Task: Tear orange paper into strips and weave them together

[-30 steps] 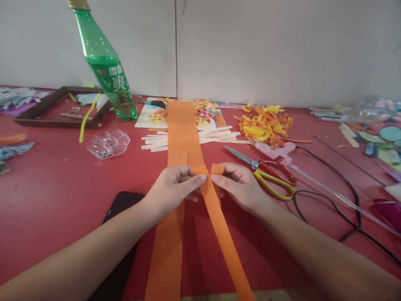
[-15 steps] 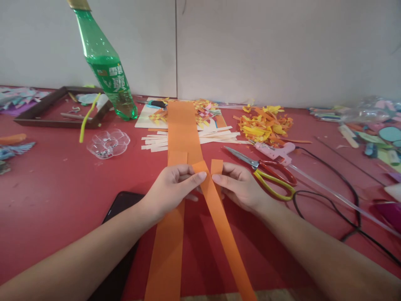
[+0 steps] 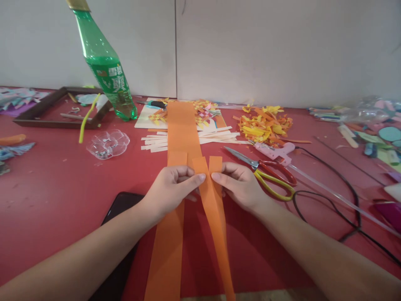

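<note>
Between thumb and fingers, my left hand (image 3: 177,186) pinches the left part of an orange paper strip (image 3: 214,223). My right hand (image 3: 238,184) is closed the same way on the right part. The two top ends stand side by side with a narrow V-shaped gap between them. Below my thumbs they run together and hang toward the table's front edge; whether they are one piece there, I cannot tell. Under and behind my left hand lie a wide orange paper strip (image 3: 181,125) and another orange strip (image 3: 166,251), partly covered by that hand.
Scissors (image 3: 274,177) and a pink glue gun (image 3: 275,151) with a black cord lie right. Pale paper strips (image 3: 155,142) and orange-yellow scraps (image 3: 266,125) are behind. Left are a black phone (image 3: 120,234), a clear dish (image 3: 108,144), a green bottle (image 3: 106,71) and a dark frame (image 3: 56,123).
The hanging lower length of the strip has swung left and twisted. Its two top ends now stand more upright and closer together. Both hands keep their hold almost in place.
</note>
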Motion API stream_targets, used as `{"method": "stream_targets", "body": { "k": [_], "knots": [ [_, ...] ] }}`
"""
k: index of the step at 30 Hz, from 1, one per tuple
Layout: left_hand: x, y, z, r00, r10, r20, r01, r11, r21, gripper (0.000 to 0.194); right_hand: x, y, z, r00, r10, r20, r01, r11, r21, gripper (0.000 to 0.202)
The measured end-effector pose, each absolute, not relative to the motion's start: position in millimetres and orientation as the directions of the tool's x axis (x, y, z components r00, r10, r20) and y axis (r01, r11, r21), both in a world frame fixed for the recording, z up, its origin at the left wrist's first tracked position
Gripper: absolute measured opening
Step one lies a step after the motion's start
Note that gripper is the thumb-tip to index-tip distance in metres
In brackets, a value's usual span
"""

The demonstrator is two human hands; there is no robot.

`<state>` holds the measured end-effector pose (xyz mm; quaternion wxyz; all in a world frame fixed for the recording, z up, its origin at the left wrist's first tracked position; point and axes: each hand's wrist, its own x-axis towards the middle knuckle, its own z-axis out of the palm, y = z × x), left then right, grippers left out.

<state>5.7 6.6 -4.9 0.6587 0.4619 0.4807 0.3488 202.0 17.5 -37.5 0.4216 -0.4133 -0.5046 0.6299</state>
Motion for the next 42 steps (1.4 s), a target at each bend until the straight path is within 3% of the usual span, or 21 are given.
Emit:
{"method": "stream_targets", "body": {
  "k": [30,36,42],
  "knots": [
    [5.6,8.3,-7.2,0.278,0.889,-0.363,-0.122,0.407,0.905,0.031,199.7,16.6,-32.7,-0.209,0.978,-0.029,-0.105,-0.052,-0.993,0.020],
    [5.4,7.3,-5.5,0.384,0.849,-0.362,-0.040,0.407,0.912,0.033,200.7,18.8,-33.4,-0.219,0.975,-0.039,-0.106,-0.063,-0.992,0.021],
    [6.3,6.5,-5.3,0.337,0.886,-0.319,-0.062,0.359,0.931,0.032,201.6,18.4,-34.7,-0.312,0.948,-0.067,-0.149,-0.119,-0.982,0.025]
  ]
}}
